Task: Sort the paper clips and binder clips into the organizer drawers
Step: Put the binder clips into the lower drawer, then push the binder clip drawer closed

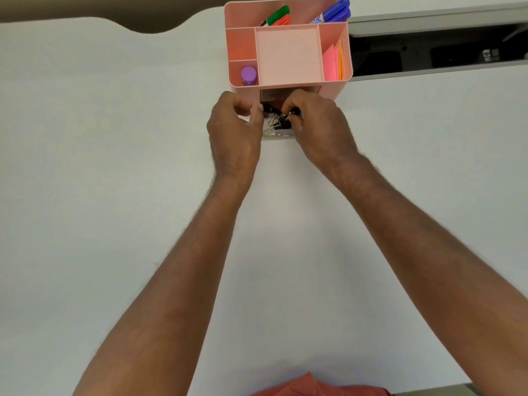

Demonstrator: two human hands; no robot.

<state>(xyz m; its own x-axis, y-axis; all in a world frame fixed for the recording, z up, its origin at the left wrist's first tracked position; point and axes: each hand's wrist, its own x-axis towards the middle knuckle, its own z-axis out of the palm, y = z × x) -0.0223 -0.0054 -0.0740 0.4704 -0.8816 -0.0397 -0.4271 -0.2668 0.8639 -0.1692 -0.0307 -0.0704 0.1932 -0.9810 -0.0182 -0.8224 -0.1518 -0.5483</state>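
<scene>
A pink desk organizer (337, 87) stands at the far middle of the white table. Its clear drawer (278, 135) is pulled out toward me and holds several black binder clips (275, 118). My left hand (234, 132) grips the drawer's left side with curled fingers. My right hand (317, 127) reaches over the drawer from the right, its fingertips pinched on a black binder clip (287, 115) just above the pile. No paper clips show anywhere.
The organizer's top compartments hold green and red markers (278, 15), blue markers (334, 12), a purple-capped glue stick (248, 75) and pink and orange sticky notes (333, 62). A dark open gap (428, 52) lies behind the table at the right.
</scene>
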